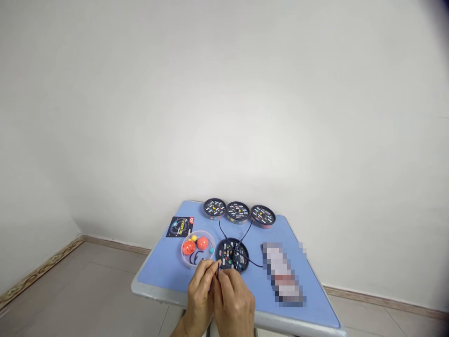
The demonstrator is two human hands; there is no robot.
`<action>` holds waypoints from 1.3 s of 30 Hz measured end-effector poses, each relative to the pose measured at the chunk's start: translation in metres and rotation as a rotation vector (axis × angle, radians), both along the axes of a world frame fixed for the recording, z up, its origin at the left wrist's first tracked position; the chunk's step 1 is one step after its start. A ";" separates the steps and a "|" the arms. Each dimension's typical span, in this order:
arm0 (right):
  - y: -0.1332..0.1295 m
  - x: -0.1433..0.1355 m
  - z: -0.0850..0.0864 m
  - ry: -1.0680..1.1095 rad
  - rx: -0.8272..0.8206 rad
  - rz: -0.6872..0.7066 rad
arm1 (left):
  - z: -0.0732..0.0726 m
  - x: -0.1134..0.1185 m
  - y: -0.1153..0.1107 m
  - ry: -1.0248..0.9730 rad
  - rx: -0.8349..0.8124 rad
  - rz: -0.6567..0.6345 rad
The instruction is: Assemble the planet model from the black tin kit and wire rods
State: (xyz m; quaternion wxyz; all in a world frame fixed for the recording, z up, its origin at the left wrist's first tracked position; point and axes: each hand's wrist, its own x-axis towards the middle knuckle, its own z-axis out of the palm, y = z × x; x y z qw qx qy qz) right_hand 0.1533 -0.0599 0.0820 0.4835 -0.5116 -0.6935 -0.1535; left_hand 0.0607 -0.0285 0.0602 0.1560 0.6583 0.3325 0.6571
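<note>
My left hand (200,291) and my right hand (233,296) meet at the table's front edge, fingers pinched together. Between their fingertips a thin black rod (218,269) sticks up; the lower part of whatever they hold is hidden by the fingers. Just beyond lies a round black disc base (224,252) printed with small planets. Several thin black arms (253,263) spread out from its centre. To the left, a clear round tub (213,238) contains an orange ball (202,242), an orange half shell (188,248), small yellow and blue balls, and curved black pieces (197,257).
Along the back edge stand 3 round printed discs (238,211). A dark printed card (179,227) lies at the back left of the blue table (157,269). A blurred-out oblong object (283,274) rests on the right. Behind the table is a white wall (231,117).
</note>
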 end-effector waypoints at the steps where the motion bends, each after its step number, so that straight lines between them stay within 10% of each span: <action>1: 0.001 0.003 0.001 -0.018 -0.010 0.003 | 0.002 0.002 0.001 0.010 0.020 -0.009; 19: 0.042 0.106 0.055 -0.126 -0.665 0.371 | 0.020 0.062 0.014 -0.467 -0.551 -0.426; 39: 0.102 0.108 0.051 -0.214 -0.820 0.260 | 0.005 0.066 0.058 -0.436 -0.736 -0.164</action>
